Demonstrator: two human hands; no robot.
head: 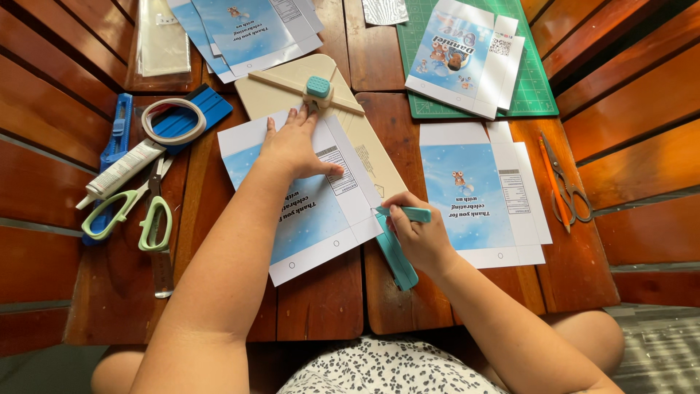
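The printed blue sheet lies on the beige scoring board at the table's centre, pinned flat by the left hand with fingers spread, while the right hand, at four o'clock from the sheet, grips a teal scoring tool. Creasing seems under way; drawing the tool along the board's groove would need the sheet kept steady.

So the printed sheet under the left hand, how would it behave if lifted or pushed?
The printed sheet looks like thin card lying flat, so it would probably be light and bend when lifted by one edge. It rests half on the cream scoring board, and the left hand is pressing it flat, which suggests it slides easily. The right hand grips a teal tool.
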